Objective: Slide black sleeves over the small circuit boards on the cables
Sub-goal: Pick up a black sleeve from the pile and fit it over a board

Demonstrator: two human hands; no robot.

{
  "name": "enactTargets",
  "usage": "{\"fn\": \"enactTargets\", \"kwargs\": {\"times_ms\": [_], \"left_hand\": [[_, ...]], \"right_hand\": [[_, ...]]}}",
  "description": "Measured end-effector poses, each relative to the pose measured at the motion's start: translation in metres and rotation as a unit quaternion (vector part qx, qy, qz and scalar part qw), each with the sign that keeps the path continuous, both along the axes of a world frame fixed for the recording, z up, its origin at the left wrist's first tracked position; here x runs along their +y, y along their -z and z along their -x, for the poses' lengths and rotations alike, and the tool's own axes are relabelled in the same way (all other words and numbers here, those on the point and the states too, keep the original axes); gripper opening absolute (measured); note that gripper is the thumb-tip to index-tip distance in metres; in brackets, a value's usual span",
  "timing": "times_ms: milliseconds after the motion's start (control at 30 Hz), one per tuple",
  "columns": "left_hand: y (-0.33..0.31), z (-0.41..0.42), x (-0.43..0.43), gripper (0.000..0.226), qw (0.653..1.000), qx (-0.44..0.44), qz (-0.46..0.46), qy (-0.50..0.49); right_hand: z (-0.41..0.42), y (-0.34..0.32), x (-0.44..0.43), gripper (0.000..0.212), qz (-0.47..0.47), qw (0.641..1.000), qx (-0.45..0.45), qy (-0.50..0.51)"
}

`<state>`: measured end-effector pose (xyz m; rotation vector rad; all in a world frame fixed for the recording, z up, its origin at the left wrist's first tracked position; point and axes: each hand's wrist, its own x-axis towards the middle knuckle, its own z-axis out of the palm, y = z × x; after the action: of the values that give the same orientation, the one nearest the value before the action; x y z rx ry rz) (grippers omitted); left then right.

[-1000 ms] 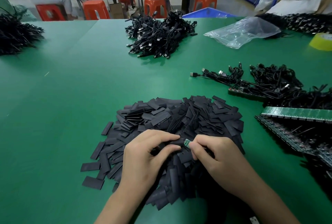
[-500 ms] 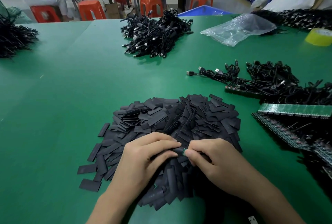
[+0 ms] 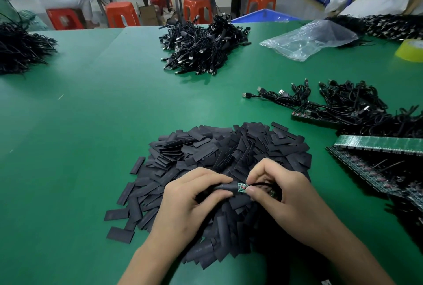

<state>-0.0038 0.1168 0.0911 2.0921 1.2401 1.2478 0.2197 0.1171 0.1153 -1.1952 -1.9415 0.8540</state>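
My left hand (image 3: 192, 202) pinches a black sleeve (image 3: 225, 186) between thumb and fingers, just above a big heap of flat black sleeves (image 3: 229, 152). My right hand (image 3: 281, 195) pinches a small green circuit board (image 3: 242, 187) at the end where its thin black cable (image 3: 263, 184) leaves. The board's left part sits inside the sleeve's mouth; its right part still shows. A second small board peeks out under my right fingers.
Green table (image 3: 91, 124). A pile of sleeved cables (image 3: 201, 44) lies far centre, more cables with boards (image 3: 348, 108) at right, green board panels (image 3: 377, 145) near right, a clear plastic bag (image 3: 309, 37), a yellow tape roll (image 3: 412, 50), another cable heap (image 3: 20, 47) far left.
The hands have risen slightly and the view has shifted. The cable now shows arching from the board into my right hand. The board sits at the sleeve's mouth as before.
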Motion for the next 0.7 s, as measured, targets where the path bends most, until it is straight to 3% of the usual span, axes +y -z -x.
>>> {"fn": "enactTargets", "kwargs": {"times_ms": [300,700], "left_hand": [[0.0023,-0.0017,-0.0021,0.018,1.0,0.016,-0.001,0.015],[-0.0011,-0.0059,-0.0026,0.017,0.997,-0.063,0.038,-0.031]], "right_hand": [[0.0042,0.0048,-0.0016,0.006,-0.06,0.997,-0.033,0.032],[0.0074,0.0054,0.0001,0.002,-0.185,0.978,-0.073,0.06]]}}
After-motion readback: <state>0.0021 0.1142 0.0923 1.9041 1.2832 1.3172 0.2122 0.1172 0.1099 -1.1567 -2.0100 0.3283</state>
